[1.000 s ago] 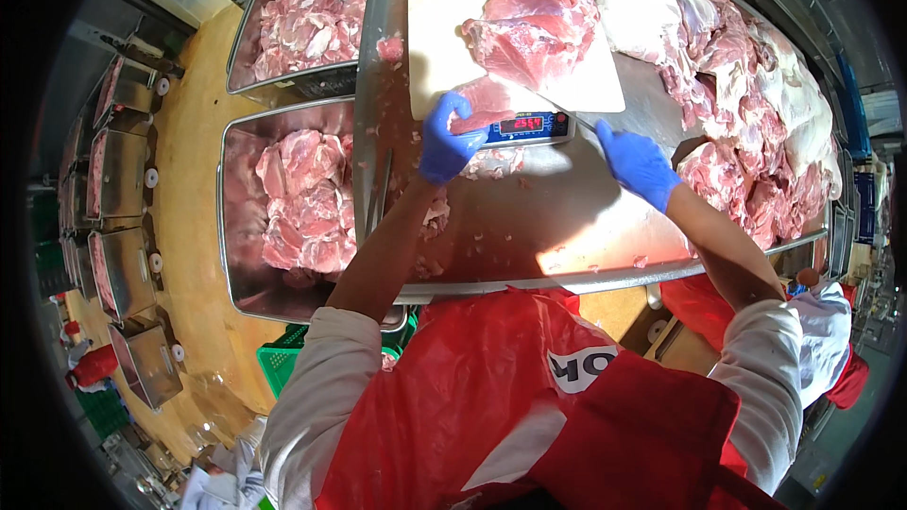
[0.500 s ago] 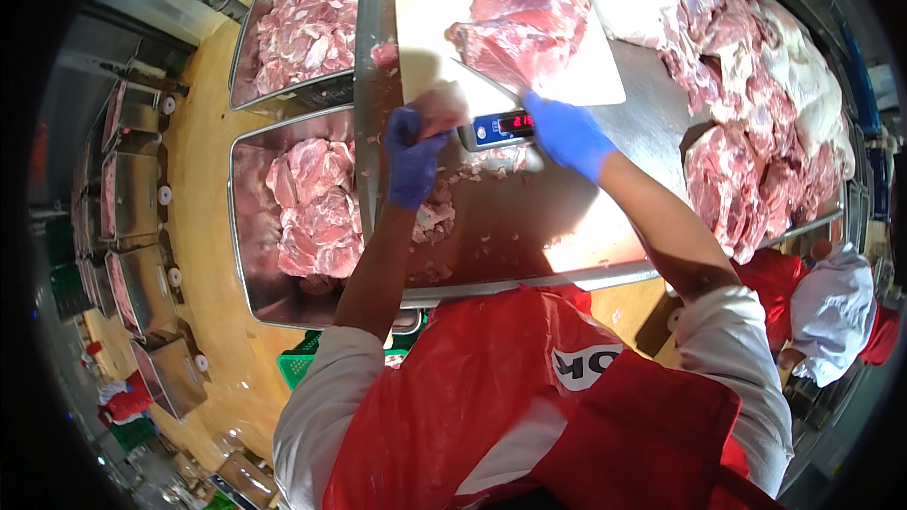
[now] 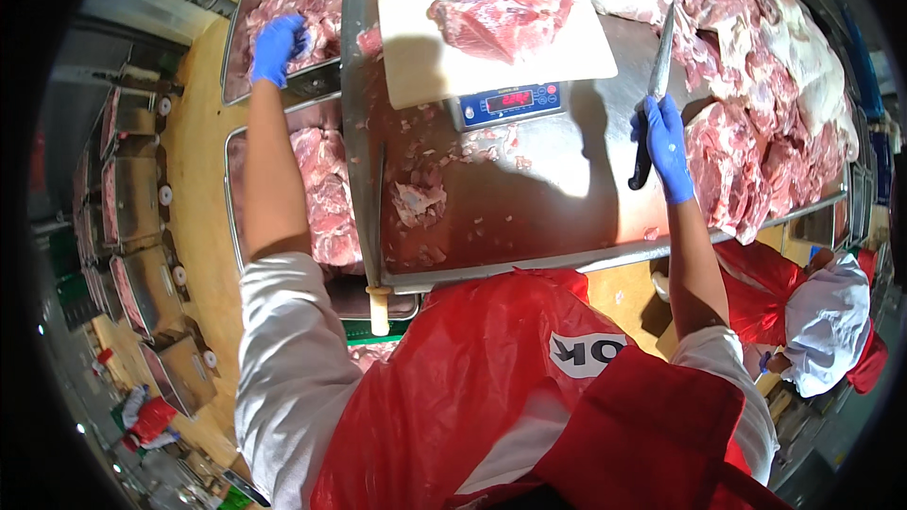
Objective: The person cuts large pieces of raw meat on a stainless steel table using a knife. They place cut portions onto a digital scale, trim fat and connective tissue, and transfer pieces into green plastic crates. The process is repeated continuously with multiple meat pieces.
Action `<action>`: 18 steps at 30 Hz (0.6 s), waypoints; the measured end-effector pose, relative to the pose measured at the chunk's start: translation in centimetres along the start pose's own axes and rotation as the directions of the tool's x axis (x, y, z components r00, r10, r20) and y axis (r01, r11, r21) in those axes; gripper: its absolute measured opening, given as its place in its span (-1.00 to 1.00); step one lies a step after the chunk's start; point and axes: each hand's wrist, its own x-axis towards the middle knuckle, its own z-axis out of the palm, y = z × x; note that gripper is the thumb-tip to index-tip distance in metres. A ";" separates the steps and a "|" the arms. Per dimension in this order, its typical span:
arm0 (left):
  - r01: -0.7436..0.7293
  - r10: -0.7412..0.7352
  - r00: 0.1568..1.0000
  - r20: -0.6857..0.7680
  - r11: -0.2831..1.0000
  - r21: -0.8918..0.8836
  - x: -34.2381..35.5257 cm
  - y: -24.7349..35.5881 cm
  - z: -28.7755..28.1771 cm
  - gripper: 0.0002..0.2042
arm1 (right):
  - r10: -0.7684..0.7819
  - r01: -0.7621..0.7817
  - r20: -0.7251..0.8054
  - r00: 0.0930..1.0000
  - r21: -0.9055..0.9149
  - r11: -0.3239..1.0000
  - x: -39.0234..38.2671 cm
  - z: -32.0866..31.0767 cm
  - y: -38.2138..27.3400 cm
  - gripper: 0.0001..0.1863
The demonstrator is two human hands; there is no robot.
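Observation:
My right hand (image 3: pixel 669 146), in a blue glove, grips a boning knife (image 3: pixel 660 71) by its black handle, the blade pointing away from me beside the large meat cuts. At the far left, my gloved left hand (image 3: pixel 276 47) is over a metal bin of meat trimmings (image 3: pixel 316 0), fingers bent but apart; part of the fingertips is hidden. Between the hands, a big trimmed piece of meat (image 3: pixel 515 0) lies on a white cutting board (image 3: pixel 406 28). The board rests on a blue digital scale (image 3: pixel 505 106) with a lit red display.
Large fat-covered cuts (image 3: pixel 756 104) are heaped on the right of the steel table (image 3: pixel 557 217). Scraps (image 3: pixel 419 200) lie near its left side. A second bin of meat (image 3: pixel 326 198) stands at left. A wooden-handled rod (image 3: pixel 379 307) lies along the table edge. A co-worker (image 3: pixel 822 321) is at right.
My left hand has moved from the scale to the far-left bin; the meat piece it held is no longer seen in it. My right hand has swung the knife right, off the board.

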 end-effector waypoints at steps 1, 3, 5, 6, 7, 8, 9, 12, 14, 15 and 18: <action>0.035 -0.032 0.999 0.027 0.996 -0.086 -0.5 -3.1 0.9 -0.73 | 0.035 -0.037 0.017 0.999 0.166 0.985 1.4 -0.1 1.9 -0.79; 0.260 -0.011 0.843 0.537 0.883 -0.390 -1.7 -7.4 2.6 -0.75 | 0.226 -0.207 0.022 0.974 0.501 0.841 3.7 0.9 4.2 -0.79; 0.371 -0.192 0.916 0.352 0.739 -0.562 -6.6 -8.8 11.8 -0.76 | 0.333 -0.359 0.178 0.926 0.684 0.635 6.2 0.6 8.5 -0.76; 0.323 -0.107 0.928 0.356 0.705 -0.631 -7.7 -10.4 13.4 -0.70 | 0.336 -0.481 0.351 0.874 0.720 0.500 8.0 1.2 10.0 -0.73; 0.283 -0.025 0.934 0.356 0.658 -0.698 -8.7 -12.5 14.9 -0.61 | 0.340 -0.465 0.324 0.883 0.698 0.544 9.1 3.2 9.9 -0.65; 0.264 0.003 0.940 0.341 0.626 -0.734 -9.3 -13.5 16.2 -0.61 | 0.336 -0.494 0.365 0.868 0.702 0.513 9.8 5.4 9.0 -0.61; 0.270 0.033 0.932 0.360 0.600 -0.753 -9.3 -13.5 17.4 -0.61 | 0.330 -0.481 0.350 0.877 0.664 0.573 10.8 6.1 9.6 -0.59; 0.296 -0.033 0.935 0.353 0.620 -0.726 -9.4 -13.5 18.3 -0.61 | 0.295 -0.459 0.352 0.888 0.678 0.574 10.6 9.4 7.5 -0.55; 0.301 -0.054 0.936 0.347 0.632 -0.714 -9.4 -13.4 18.3 -0.62 | 0.277 -0.445 0.348 0.896 0.696 0.564 10.4 9.9 6.8 -0.53; 0.303 -0.056 0.935 0.349 0.637 -0.709 -9.2 -13.2 18.4 -0.62 | 0.270 -0.433 0.339 0.901 0.688 0.582 10.6 9.8 7.3 -0.52; 0.313 -0.070 0.932 0.354 0.645 -0.697 -9.4 -12.9 18.5 -0.62 | 0.278 -0.405 0.295 0.914 0.699 0.589 11.1 10.0 8.2 -0.53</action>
